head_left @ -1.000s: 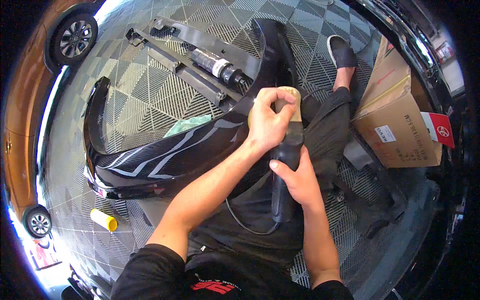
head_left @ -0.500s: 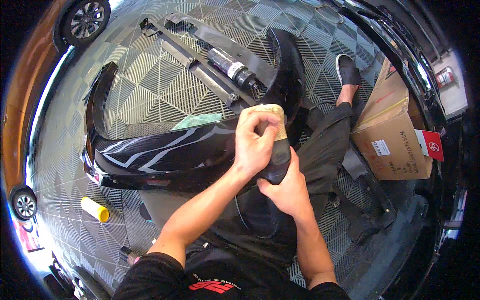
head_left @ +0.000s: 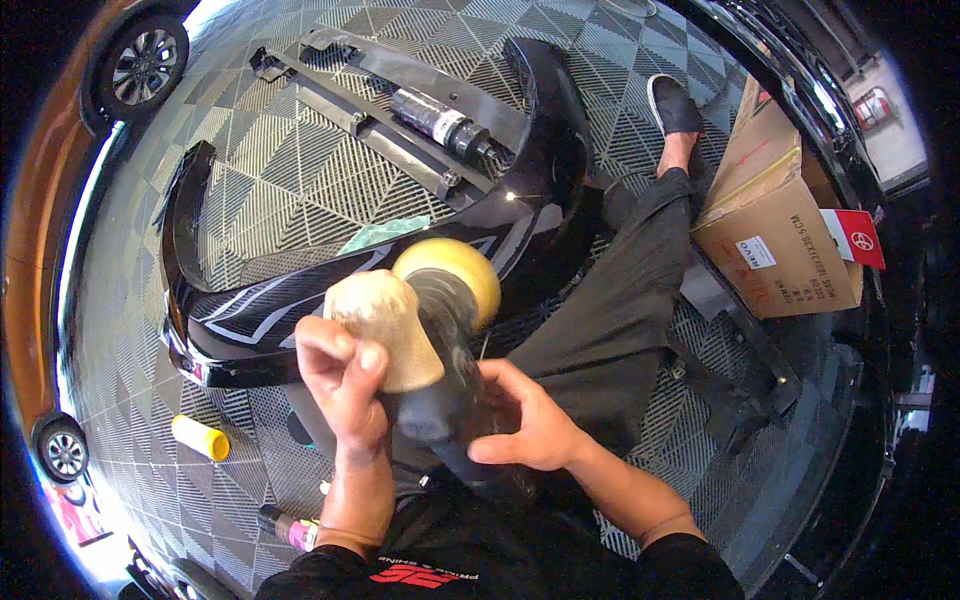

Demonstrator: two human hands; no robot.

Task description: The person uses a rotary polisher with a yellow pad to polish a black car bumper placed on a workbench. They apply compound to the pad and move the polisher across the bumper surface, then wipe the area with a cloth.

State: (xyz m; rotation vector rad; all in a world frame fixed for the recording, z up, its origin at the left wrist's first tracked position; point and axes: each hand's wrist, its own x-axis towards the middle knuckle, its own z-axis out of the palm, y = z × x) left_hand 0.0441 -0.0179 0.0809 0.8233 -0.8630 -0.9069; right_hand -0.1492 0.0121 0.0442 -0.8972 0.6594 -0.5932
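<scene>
In both hands I hold a black power polisher (head_left: 430, 405) over my lap. Its rounded head has a beige covering (head_left: 395, 335), and a round yellow foam pad (head_left: 478, 272) is turned into sight on the far side. My left hand (head_left: 345, 385) is closed at the beige head, thumb against bent fingers. My right hand (head_left: 530, 420) wraps the black body from the right, its fingertips partly hidden. Just beyond lies a glossy black curved car body panel (head_left: 255, 315), probably a bumper, with a green cloth (head_left: 385, 232) at its inner edge.
Inside the panel's curve lie a black bottle (head_left: 435, 120) and long dark strips (head_left: 385, 143). A yellow bottle (head_left: 200, 437) and a pink-labelled bottle (head_left: 290, 527) are at the left. An open cardboard box (head_left: 770, 245) stands right, beside my outstretched leg (head_left: 600, 320).
Both hands have drawn the polisher back and left, toward my body. It has tilted, bringing the yellow pad into sight. The view has shifted slightly.
</scene>
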